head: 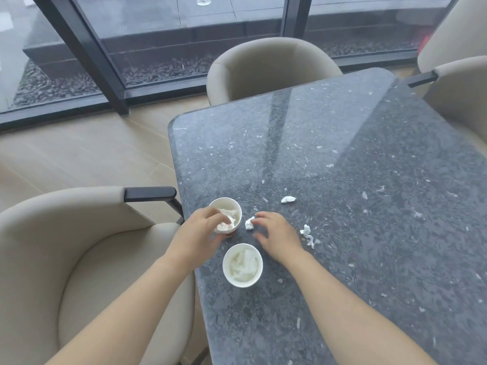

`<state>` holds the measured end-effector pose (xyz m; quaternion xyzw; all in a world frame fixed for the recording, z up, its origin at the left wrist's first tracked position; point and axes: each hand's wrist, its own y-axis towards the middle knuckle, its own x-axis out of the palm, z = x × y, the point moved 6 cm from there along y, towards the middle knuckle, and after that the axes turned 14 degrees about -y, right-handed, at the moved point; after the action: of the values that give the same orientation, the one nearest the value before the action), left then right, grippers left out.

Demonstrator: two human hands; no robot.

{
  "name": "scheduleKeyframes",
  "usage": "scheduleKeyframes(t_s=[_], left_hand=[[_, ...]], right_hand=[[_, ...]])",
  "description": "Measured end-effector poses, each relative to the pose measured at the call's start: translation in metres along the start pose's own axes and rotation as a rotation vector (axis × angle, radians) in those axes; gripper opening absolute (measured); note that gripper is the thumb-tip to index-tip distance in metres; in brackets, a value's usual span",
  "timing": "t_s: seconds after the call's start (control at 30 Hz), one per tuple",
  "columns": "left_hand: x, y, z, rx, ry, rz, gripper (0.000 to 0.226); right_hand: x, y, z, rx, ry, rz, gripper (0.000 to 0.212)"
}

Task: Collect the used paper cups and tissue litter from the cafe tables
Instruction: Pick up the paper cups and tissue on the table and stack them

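Your left hand (200, 233) grips the tissue-filled paper cup (235, 206) over its rim. Your right hand (276, 238), fingers spread, touches the tissue wad (249, 223) just right of that cup. Pinch the wad whole and keep the cup steady.

The dark speckled table (369, 159) carries a near cup (226, 275) by its edge, with a far cup (225, 204) at its 11 o'clock. A small wad (249, 223) lies at 12, a far wad (288, 199) at 1 and a torn wad (306, 230) at 2.

A cafe seating area: stone-topped table (342, 180), padded armchairs (266, 67), floor-to-ceiling window (158, 35).
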<state>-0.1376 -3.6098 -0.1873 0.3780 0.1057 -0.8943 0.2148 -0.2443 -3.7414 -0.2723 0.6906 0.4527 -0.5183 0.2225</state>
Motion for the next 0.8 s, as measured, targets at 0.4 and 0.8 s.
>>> scheduleKeyframes(t_s=[0.4,0.8], left_hand=[[0.007,0.017,-0.006,-0.057,-0.107,0.076,0.012],[0.02,0.03,0.004,-0.023,-0.102,0.049,0.008]], right_hand=[[-0.006,0.02,0.026,0.044,0.033,0.167,0.01],[-0.018,0.022,0.089,0.123,-0.06,0.013,0.013]])
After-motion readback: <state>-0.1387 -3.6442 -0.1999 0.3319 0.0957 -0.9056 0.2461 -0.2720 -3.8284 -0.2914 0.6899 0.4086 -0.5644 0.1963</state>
